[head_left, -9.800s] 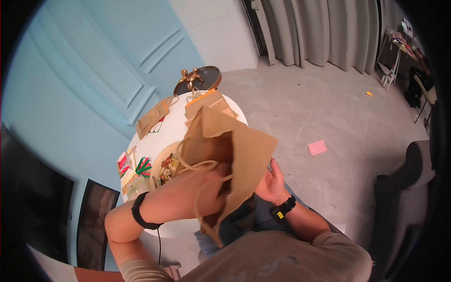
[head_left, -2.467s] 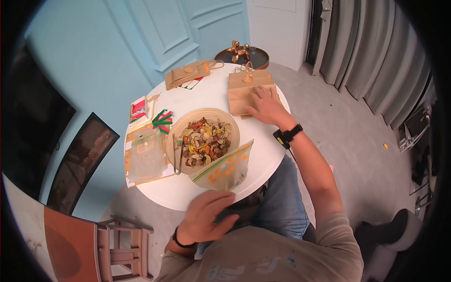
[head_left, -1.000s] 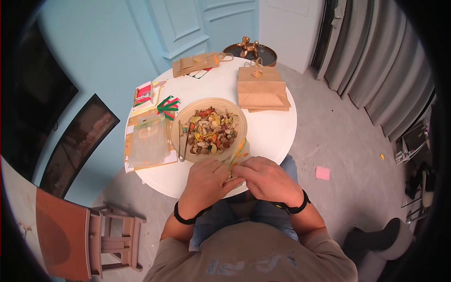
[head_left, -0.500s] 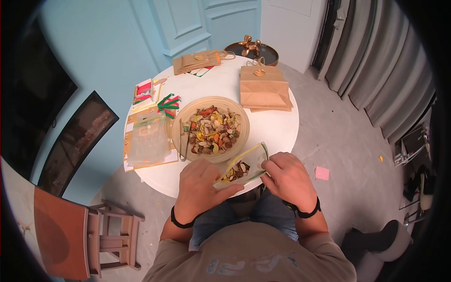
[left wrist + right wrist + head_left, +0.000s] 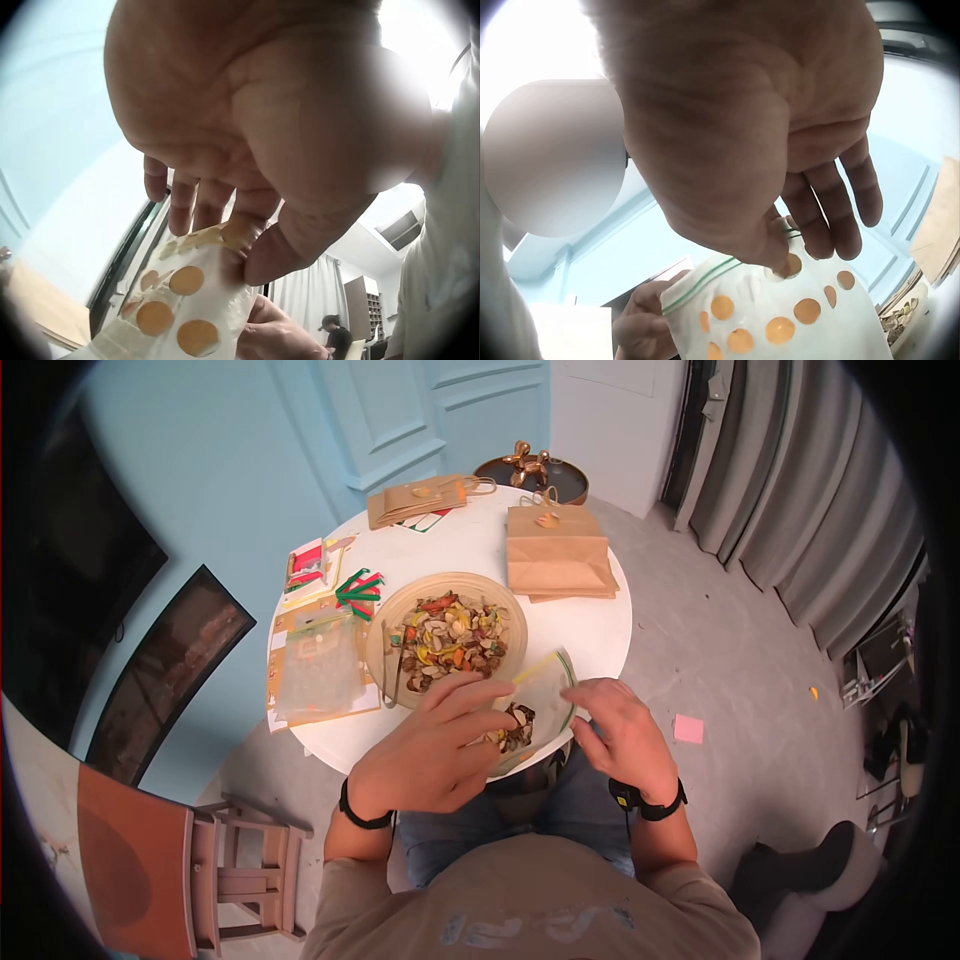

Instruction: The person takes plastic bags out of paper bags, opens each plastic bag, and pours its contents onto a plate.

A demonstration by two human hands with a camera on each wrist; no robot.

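A translucent zip bag with orange dots [image 5: 545, 705] stands with its mouth open at the table's front edge. Some dried pieces [image 5: 518, 726] show inside it. My left hand [image 5: 435, 745] is at the bag's left side, its thumb and index finger pinching the rim in the left wrist view. At the opposite corner, my right hand [image 5: 630, 738] holds the rim, thumb [image 5: 769, 251] on the near side and fingers behind. Just beyond the bag lies a round woven tray [image 5: 376, 645] heaped with mixed dried pieces [image 5: 450, 635], a long grey metal utensil [image 5: 389, 675] resting on its left rim.
On the white round table [image 5: 450, 545], a brown paper bag [image 5: 558, 550] lies at the back right and folded paper bags [image 5: 415, 500] at the back left. Flat clear bags [image 5: 318, 665] and red and green strips [image 5: 360, 592] sit left. A chair [image 5: 250, 870] stands left.
The brown paper bag held earlier lies on the table. Both hands came to the zip bag, and its mouth opened. Over the last half second the left hand's fingers lifted and spread over it.
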